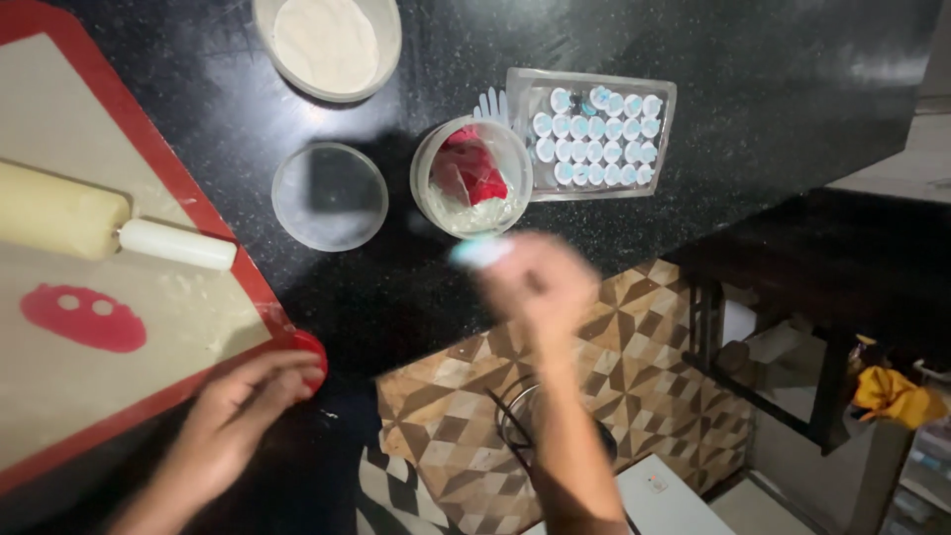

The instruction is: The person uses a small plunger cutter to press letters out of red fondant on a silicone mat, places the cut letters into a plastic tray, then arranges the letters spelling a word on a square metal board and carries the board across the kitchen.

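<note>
Two hands at work: left hand (248,411) presses a small red disc (311,359), likely soft and best pinched at its rim, on the mat (149,287) corner; blurred right hand (535,282) pinches a pale cutter (480,252) above the surface (416,287).

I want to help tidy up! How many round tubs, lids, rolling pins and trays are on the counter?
Tubs: 2, the white-filled tub and the red-filled tub
Lid: 1
Rolling pin: 1
Tray: 1
Total: 5
</note>
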